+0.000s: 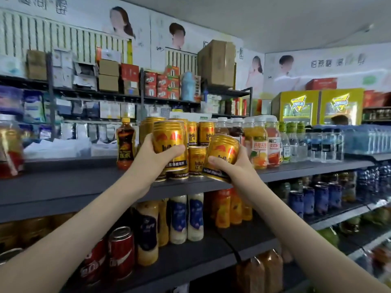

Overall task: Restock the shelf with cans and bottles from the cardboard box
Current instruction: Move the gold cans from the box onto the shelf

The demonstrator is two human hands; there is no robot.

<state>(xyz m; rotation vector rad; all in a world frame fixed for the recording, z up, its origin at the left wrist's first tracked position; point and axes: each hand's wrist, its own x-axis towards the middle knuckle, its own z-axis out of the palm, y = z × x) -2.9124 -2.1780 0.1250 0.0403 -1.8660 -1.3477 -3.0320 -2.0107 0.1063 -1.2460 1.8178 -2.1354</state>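
Note:
My left hand [157, 154] grips an upright gold Red Bull can [169, 140] above the grey top shelf [74, 187], in front of a stack of like cans [197, 134]. My right hand [230, 166] holds a second gold can [223, 152], tilted to the left, just above the shelf's front edge. More gold cans [196, 160] stand on the shelf between my hands. The cardboard box is not in view.
A dark bottle with a yellow cap [125, 142] stands left of the cans. Juice bottles [260, 142] and water bottles [325, 142] fill the shelf to the right. Lower shelves hold red cans [120, 252], milky bottles [186, 216] and blue cans [313, 199].

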